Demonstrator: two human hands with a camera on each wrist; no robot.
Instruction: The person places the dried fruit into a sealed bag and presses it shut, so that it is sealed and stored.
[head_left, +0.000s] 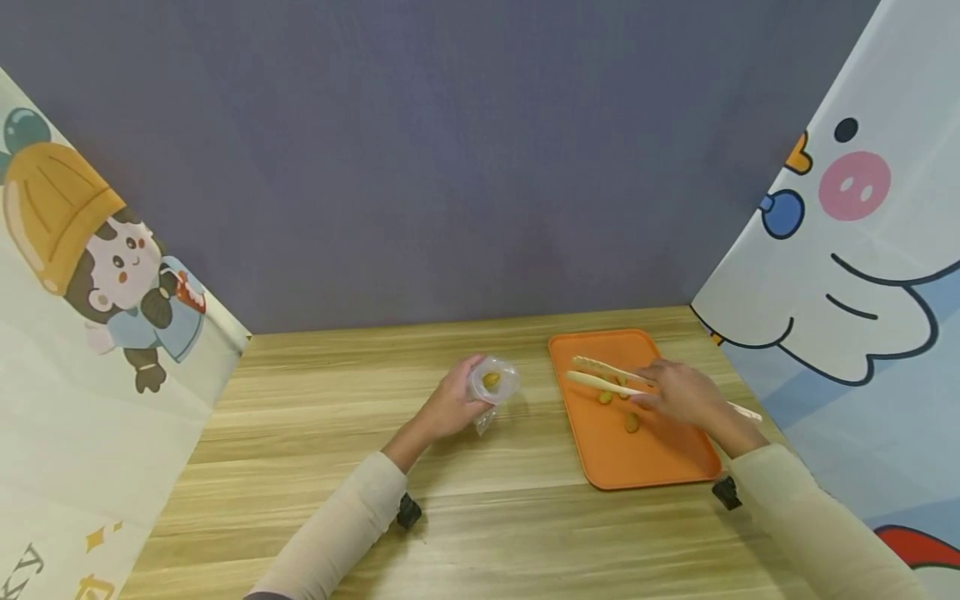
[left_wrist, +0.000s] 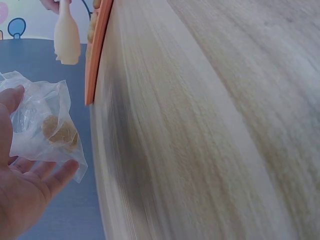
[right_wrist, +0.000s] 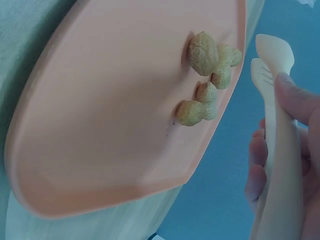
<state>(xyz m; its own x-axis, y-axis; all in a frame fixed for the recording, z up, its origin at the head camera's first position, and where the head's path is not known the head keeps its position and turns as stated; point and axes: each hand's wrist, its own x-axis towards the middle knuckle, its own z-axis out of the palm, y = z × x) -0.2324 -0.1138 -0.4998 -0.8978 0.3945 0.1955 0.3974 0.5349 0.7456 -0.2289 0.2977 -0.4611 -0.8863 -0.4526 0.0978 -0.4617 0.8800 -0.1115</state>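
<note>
Near the centre of the head view, the left hand (head_left: pixel 453 400) has thumb and fingers wrapped round a clear plastic bag (head_left: pixel 510 379), its mouth turned up toward the camera; this grip seems to keep the thin sides from folding in, and a brown lump (head_left: pixel 491 381) shows inside. Right of centre, an orange tray (head_left: pixel 615 462) lies flat on the wooden table (head_left: pixel 322 392), its raised rim probably there to stop the brown knobbly pieces (head_left: pixel 632 422) rolling off. The right hand (head_left: pixel 678 392) is clamped on pale tongs (head_left: pixel 600 379), held well back from the tips, likely so the arms reach over the pieces while the fingers stay clear; the tips look a little apart, with nothing visibly caught between them. Some pieces are partly covered by the tongs in the head view, and others are cut off at the top of the left wrist view, so their count is uncertain. The bag's cloudy film blurs its contents, its lower part is mostly hidden behind the left hand, and whether the pieces are peanuts cannot be told for sure.
</note>
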